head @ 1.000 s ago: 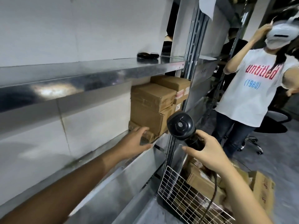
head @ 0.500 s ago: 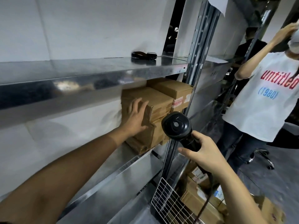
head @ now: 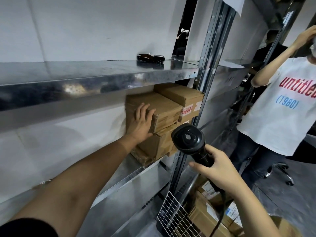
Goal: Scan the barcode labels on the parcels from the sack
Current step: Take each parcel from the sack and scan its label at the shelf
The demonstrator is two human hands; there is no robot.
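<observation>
On the steel shelf (head: 130, 170): left hand (head: 141, 123) flat against creased cardboard box (head: 164, 108) | right hand (head: 216, 170) grip clenched round glossy scanner (head: 189, 141)

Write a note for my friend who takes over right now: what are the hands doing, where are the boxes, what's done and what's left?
Left hand: open, fingers flat against the upper cardboard box of the stack on the metal shelf.
Right hand: grips the black barcode scanner, held near the stack.
Done: several boxes are stacked on the shelf.
Left: more labelled parcels wait below beside the wire basket. Whether the shelved ones were scanned cannot be told.
</observation>
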